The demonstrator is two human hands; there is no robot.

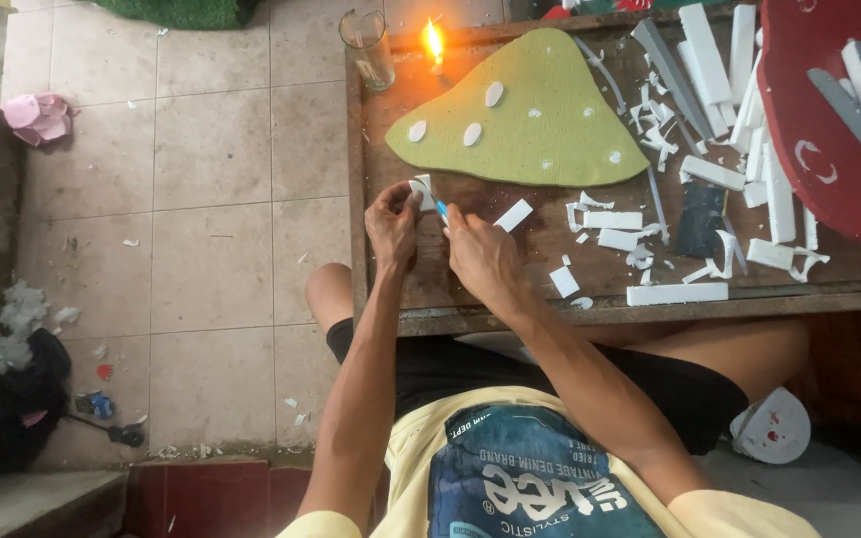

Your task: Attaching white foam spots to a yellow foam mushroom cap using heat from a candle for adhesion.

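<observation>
Two bare hands meet over the near edge of a dark wooden bench [550, 261], fingers [403, 199] of the left hand [391, 227] pinching a small white foam scrap [422, 187] held just above the boards. The right hand [480, 254] presses close beside it, its fingers closed around a slim blue-handled cutting tool [441, 210] whose tip touches the scrap. Just beyond the hands lies a large green foam sheet cut in a rounded triangular shape [540, 115], dotted with white oval pieces. To its right, white foam strips and curled offcuts [710, 130] are scattered across the bench, near a dark rectangular object [700, 219] and the edge of a red painted foam shape [829, 130]. At the far left corner a clear drinking glass [368, 48] stands beside a lit candle flame [434, 42]. A pale tiled floor [211, 199] stretches to the left.
</observation>
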